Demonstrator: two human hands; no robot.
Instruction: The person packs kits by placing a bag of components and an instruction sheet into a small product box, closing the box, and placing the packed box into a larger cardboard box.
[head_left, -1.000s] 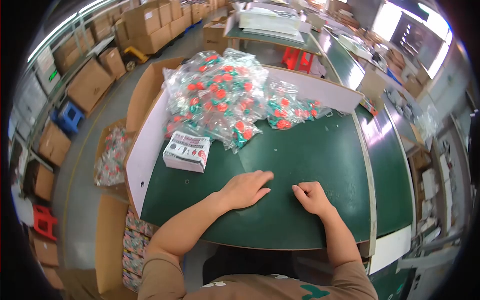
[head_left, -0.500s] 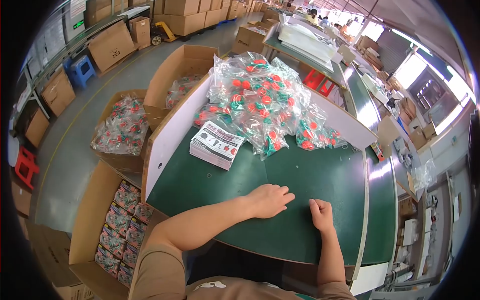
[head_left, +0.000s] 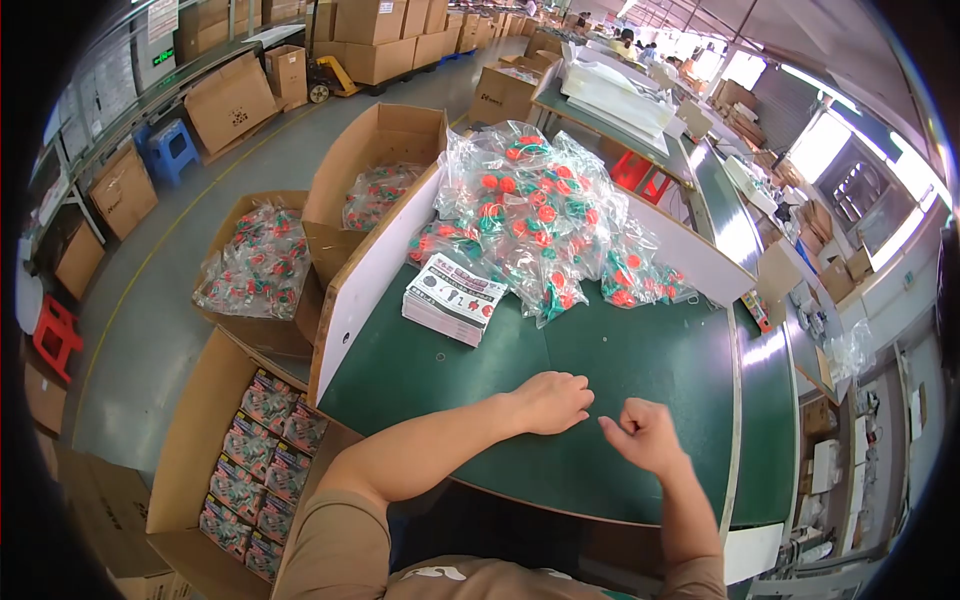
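Observation:
My left hand [head_left: 556, 402] rests on the green tabletop [head_left: 600, 350] with its fingers curled in; nothing shows in it. To its right, just over the tabletop, my right hand [head_left: 645, 436] is curled like a fist, its thumb sticking out toward the left hand. A small gap separates the two hands. Beyond them lies a stack of printed leaflets [head_left: 455, 300] with black-and-white pictures. Behind the leaflets rises a heap of clear plastic bags [head_left: 535, 215] holding red and green parts.
A low white partition [head_left: 375, 265] edges the table at left and back. Left of it stand open cartons, one with bagged parts [head_left: 262, 262], another with packaged sets [head_left: 250, 445]. A second bench [head_left: 735, 225] runs along the right. People sit far back.
My right hand has lifted and turned, with its thumb now pointing left. The left hand's fingers have curled in more. The whole view has shifted slightly.

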